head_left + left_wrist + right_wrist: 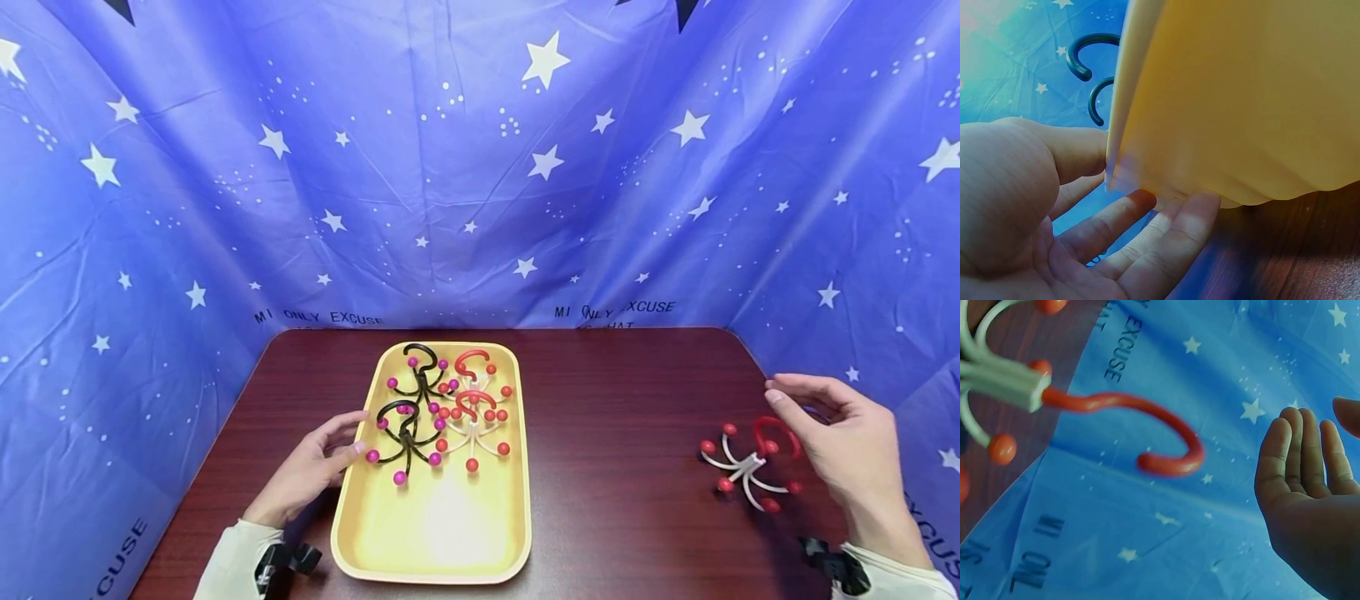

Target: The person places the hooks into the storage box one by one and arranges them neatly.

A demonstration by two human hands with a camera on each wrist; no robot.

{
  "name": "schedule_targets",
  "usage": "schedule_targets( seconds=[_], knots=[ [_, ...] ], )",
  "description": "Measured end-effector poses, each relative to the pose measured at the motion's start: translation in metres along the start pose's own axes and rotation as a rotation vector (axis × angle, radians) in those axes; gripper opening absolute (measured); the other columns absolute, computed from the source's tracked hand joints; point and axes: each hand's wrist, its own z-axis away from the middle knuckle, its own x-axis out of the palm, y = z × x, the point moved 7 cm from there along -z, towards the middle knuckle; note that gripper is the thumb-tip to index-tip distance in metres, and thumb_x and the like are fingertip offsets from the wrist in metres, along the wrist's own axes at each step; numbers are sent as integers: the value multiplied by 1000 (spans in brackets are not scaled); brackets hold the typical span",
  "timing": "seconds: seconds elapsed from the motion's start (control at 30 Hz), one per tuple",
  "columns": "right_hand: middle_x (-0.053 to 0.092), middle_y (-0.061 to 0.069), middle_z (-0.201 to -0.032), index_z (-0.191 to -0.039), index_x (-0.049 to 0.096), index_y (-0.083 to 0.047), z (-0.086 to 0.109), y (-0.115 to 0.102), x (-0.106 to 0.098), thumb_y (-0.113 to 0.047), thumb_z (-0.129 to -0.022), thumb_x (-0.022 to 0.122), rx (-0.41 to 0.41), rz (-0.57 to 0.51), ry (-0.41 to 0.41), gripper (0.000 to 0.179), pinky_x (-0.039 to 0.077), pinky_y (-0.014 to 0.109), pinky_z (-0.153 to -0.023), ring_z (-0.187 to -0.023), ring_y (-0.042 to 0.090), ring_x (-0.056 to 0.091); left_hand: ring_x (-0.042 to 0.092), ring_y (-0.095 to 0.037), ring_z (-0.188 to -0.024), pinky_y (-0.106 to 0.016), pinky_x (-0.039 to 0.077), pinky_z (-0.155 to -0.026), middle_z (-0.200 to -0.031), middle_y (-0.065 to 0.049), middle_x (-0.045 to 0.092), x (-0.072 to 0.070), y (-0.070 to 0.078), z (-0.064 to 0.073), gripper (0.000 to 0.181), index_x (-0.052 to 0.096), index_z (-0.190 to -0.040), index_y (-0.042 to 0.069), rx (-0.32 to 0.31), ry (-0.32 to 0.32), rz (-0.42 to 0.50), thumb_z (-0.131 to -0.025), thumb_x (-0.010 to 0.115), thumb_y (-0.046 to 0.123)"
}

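Note:
My left hand (311,467) holds the left rim of the yellow tray (431,571), its thumb at the rim and its fingers against the outer wall, as the left wrist view shows. Inside the tray are two black multi-armed hanger hooks (407,437) with magenta ball tips. Beside them are two white multi-armed hanger hooks (473,432) with red hooks and red balls. On the right of the table, another white hanger (746,468) stands on its arms, its red hook (1172,422) curving upward. My right hand (855,433) is beside that hook, apart from it, with relaxed fingers and nothing in them.
The dark red-brown wooden table (622,500) spans the space between the tray and the white hanger on the right. A blue curtain with white stars (480,167) hangs behind the table and at both sides. Black straps (285,567) sit on both wrists.

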Motion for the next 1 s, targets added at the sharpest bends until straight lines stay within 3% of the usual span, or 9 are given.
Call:
schedule_targets(
  seconds=[0.23, 0.4, 0.67, 0.83, 1.0],
  knots=[
    [76, -29, -93, -116, 77, 1, 6, 22, -21, 2, -89, 82, 72, 71, 64, 27, 51, 1, -74, -85, -15, 71, 73, -22, -107, -47, 67, -79, -150, -31, 49, 1, 0, 0, 58, 42, -159, 10, 12, -17, 2, -106, 65, 12],
    [73, -36, -90, -115, 80, -7, 12, 40, -29, -4, -89, 83, 107, 125, 56, 26, 48, 0, -69, -80, -18, 67, 73, -23, -107, -47, 66, -80, -151, -31, 49, 1, 0, 0, 58, 42, -159, 10, 11, -15, 9, -106, 65, 13],
    [69, -42, -88, -115, 81, -11, 24, 55, -27, -12, -91, 84, 117, 206, 15, 25, 43, -1, -72, -83, -23, 64, 73, -29, -109, -49, 67, -79, -149, -30, 51, 1, -4, 1, 55, 44, -158, 12, -17, 6, 6, -106, 64, 10],
    [70, -40, -82, -112, 82, -21, 29, 62, -24, -14, -91, 84, 128, 222, -14, 22, 43, 4, -66, -76, -20, 64, 73, -29, -109, -50, 67, -79, -149, -30, 51, 1, -4, 1, 55, 45, -157, 12, -11, 13, 9, -105, 64, 10],
    [67, -41, -76, -111, 83, -19, 30, 62, -23, -16, -92, 83, 119, 265, -17, 19, 42, 9, -58, -70, -19, 62, 73, -26, -109, -50, 66, -80, -150, -31, 50, 1, -2, -1, 56, 44, -158, 11, 3, -1, 12, -106, 65, 11]
  ],
)
